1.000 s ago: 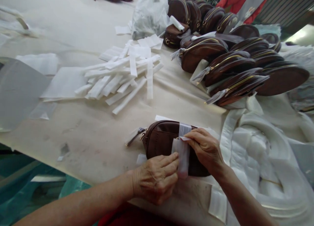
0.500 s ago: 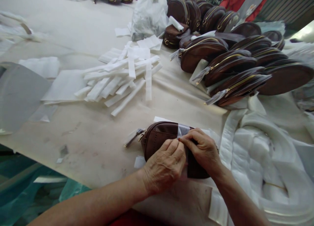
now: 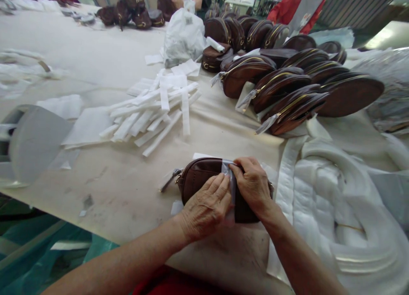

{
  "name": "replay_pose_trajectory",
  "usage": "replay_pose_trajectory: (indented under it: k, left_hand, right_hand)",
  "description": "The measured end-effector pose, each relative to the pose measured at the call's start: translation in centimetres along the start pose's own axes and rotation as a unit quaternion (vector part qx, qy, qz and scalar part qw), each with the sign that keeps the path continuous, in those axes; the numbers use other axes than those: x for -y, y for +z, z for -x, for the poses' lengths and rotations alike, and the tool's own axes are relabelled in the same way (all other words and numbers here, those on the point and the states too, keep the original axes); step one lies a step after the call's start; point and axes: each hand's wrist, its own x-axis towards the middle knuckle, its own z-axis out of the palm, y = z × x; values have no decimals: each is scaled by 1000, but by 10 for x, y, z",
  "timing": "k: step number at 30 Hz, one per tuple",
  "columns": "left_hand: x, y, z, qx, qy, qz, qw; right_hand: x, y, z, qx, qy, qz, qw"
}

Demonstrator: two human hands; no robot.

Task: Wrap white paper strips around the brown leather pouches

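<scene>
A small dark brown leather bag [image 3: 200, 177] lies on the table in front of me, a zipper pull with wrapping sticking out at its left end. Around its middle runs a translucent plastic strip [image 3: 227, 169]. My left hand [image 3: 207, 205] rests on the bag's front, fingers straight and close together, their tips at the strip. Curled over the bag's upper edge, my right hand [image 3: 252, 184] pinches the strip between thumb and fingers. Part of the bag is hidden beneath both hands.
White foam strips [image 3: 156, 116] are heaped beyond the bag. Several brown round bags [image 3: 287, 86] stand back right, near a white plastic bag [image 3: 183, 35]. Rolled white padding [image 3: 319, 192] lies at the right, a grey tape dispenser [image 3: 35, 146] at the left. Co-workers are at the back.
My left hand's fingers have straightened from a pinch to lying along the bag. My right hand has shifted up to the bag's upper edge. The camera view has tilted up slightly.
</scene>
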Motion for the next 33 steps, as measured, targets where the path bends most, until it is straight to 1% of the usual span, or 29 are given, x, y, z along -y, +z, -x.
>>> replay_pose_trajectory:
  k: [2,3,5,6,7,8,10,12,14,16,18,22,26,30,33]
  left_hand:
    - [1,1,0,-4,0,-4,1000]
    - [1,1,1,-5,-1,-5,1000]
    - [1,1,1,-10,-2,-5,1000]
    - [1,1,1,-15,-1,-6,1000]
    - [1,1,1,-26,2,-7,1000]
    - [2,1,1,-36,7,-9,999]
    - [4,3,2,-58,26,-14,998]
    - [8,6,1,-71,46,-15,996]
    - [10,9,0,-77,58,-19,995]
    - [12,9,-1,-83,67,-26,994]
    - [12,9,-2,-83,74,-34,993]
    - [13,9,-1,-75,82,-42,993]
    - [15,13,4,-65,69,-37,995]
    - [18,16,8,-58,62,-28,996]
    - [19,16,7,-65,65,-20,996]
  right_hand:
    - [0,-16,5,-55,-21,-18,998]
    - [-2,-29,10,-86,-35,-17,996]
    - [-16,-65,24,-157,-55,29,986]
    - [-28,-86,34,-193,-51,72,977]
    - [-41,-108,45,-227,-33,119,966]
    - [-57,-130,58,-259,-2,164,952]
    - [-92,-173,86,-308,87,236,918]
    - [-123,-207,113,-319,199,262,889]
    - [-147,-227,133,-303,316,226,870]
    - [-160,-234,145,-281,393,163,860]
    - [-165,-233,149,-267,420,112,860]
    - [-160,-233,146,-262,419,41,868]
    - [-155,-236,140,-265,405,-16,875]
    - [-165,-232,133,-299,401,-64,864]
    - [-171,-232,136,-337,379,-87,858]
